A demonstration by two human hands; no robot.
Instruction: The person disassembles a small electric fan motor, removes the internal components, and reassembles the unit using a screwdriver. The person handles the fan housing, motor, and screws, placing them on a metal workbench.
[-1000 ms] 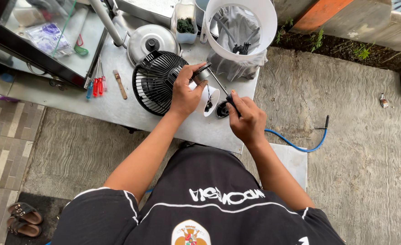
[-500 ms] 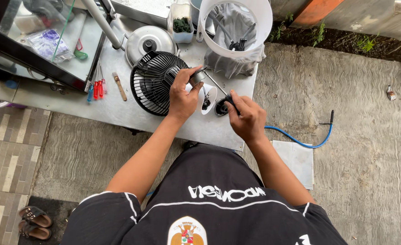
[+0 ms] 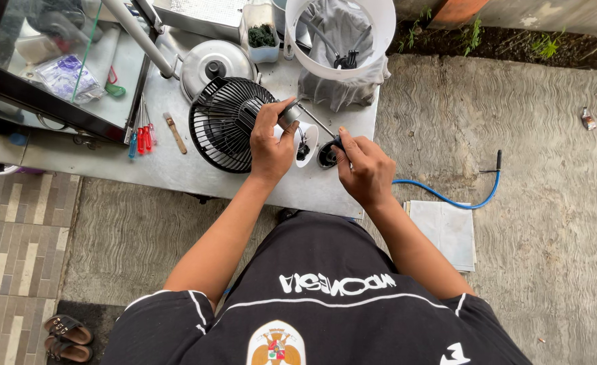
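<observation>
I am standing at the metal table [image 3: 177, 172], looking straight down. My left hand [image 3: 271, 145] is closing around the small grey motor housing [image 3: 289, 115] at the hub of the black fan guard [image 3: 222, 125]; fingers are wrapping over the top, thumb underneath. I am holding it this way so the housing is kept from turning while the other hand works on it. The guard is lying flat on the table, which is giving the whole assembly a steady base.

My right hand [image 3: 364, 165] is pinching the handle of a screwdriver [image 3: 320, 127], whose thin shaft is running up and to the left toward the housing. The tip itself is hidden behind my left thumb, so I cannot tell whether it is seated in a screw.

A small white cup [image 3: 306, 143] with dark bits inside is sitting between my hands, just beside the housing; I judge it is placed there to keep loose parts within reach. Spare screwdrivers with red and blue handles [image 3: 143, 138] are lying to the left of the guard, apart from it. A pot lid [image 3: 214, 64] and a white bucket [image 3: 372, 40] holding grey cloth are resting farther back.
</observation>
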